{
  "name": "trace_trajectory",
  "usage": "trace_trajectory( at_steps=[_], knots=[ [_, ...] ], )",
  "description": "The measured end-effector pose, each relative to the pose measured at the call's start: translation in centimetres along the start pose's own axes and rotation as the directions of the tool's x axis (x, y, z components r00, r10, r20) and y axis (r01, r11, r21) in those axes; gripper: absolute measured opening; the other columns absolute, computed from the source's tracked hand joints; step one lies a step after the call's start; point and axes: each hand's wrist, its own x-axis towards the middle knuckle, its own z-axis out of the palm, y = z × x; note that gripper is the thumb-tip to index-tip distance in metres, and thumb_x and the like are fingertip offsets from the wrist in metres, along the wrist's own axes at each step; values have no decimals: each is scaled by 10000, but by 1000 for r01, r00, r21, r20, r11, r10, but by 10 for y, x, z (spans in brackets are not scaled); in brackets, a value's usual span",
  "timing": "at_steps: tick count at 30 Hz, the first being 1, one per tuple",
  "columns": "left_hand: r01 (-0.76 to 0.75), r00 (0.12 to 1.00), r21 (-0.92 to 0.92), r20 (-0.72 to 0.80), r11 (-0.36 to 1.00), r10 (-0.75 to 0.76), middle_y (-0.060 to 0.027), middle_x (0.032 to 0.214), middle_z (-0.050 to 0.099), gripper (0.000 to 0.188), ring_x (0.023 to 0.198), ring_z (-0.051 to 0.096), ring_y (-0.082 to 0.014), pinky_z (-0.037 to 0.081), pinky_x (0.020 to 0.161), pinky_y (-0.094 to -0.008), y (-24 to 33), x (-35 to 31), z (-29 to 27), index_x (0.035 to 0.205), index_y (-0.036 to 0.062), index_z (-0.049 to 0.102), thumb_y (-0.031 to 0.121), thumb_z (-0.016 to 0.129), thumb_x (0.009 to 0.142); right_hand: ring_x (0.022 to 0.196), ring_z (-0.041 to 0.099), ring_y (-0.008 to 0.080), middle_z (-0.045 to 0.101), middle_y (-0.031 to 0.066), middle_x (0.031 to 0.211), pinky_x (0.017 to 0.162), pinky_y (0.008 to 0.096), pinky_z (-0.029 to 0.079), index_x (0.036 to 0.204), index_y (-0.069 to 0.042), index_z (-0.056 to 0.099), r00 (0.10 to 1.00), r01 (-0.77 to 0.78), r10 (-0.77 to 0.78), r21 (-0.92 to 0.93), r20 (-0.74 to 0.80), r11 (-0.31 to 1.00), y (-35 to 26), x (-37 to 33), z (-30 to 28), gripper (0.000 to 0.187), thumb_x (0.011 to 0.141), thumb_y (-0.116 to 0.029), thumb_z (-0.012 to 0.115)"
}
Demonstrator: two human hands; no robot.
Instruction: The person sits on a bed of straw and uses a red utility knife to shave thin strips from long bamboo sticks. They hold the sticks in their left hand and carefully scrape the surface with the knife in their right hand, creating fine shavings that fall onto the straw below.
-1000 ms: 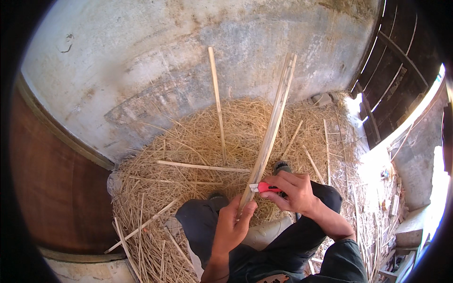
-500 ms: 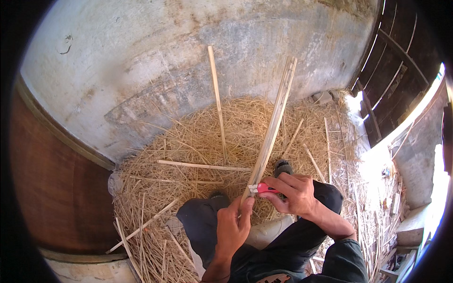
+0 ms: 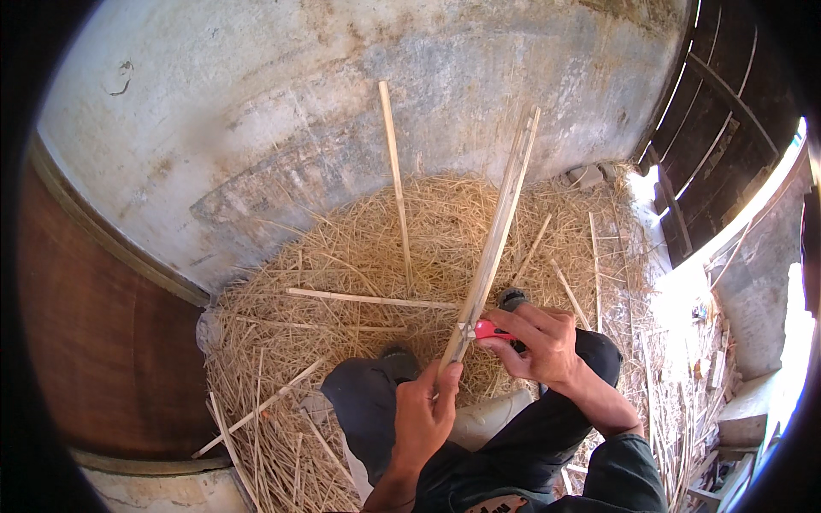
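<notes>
My left hand (image 3: 426, 409) is closed around the lower end of a long pale bamboo strip (image 3: 497, 241), which slants up and away toward the wall. In my right hand (image 3: 540, 346) is a red-handled utility knife (image 3: 493, 331), gripped between thumb and fingers. Its blade end meets the strip a little above my left thumb. The blade itself is too small to make out clearly. A dark shoe (image 3: 512, 299) shows just beyond my right hand.
Straw-like shavings (image 3: 359, 256) cover the floor. One bamboo stick (image 3: 394, 171) leans against the stained wall (image 3: 282, 94); another stick (image 3: 368, 299) lies across the shavings. A brown wooden panel (image 3: 103, 333) stands at left, and dark slatted boards (image 3: 718, 94) at the upper right.
My right hand and the knife have moved slightly up along the strip, away from my left hand. The strip has turned a little, and my left hand has barely moved.
</notes>
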Motion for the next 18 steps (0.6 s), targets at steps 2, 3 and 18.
trace_trajectory(
  at_steps=[2,3,18],
  knots=[
    [3,1000,1,2,1000,-3,11,643,499,443,606,450,-49,372,532,-289,-1,-1,-1,867,-3,619,328,581,1158,526,620,163,633,-25,717,484,322,491,1078,-154,829,1000,-4,4,-6,6,1000,-2,1,0,307,825,-299,925],
    [8,1000,-3,1,1000,-8,11,643,498,441,606,448,-49,370,531,-290,-1,-1,-2,866,-3,618,326,580,1158,525,618,165,636,-23,719,485,323,492,1079,-153,828,1000,-5,5,3,8,1000,-2,1,0,309,824,-298,925],
    [92,992,95,83,991,-100,-14,629,550,429,580,500,-71,388,533,-305,-21,-32,-8,855,2,657,322,609,1137,647,714,194,791,106,848,601,338,563,1109,-37,828,902,-388,383,15,-199,922,49,29,-21,252,956,-238,836]
  ],
)
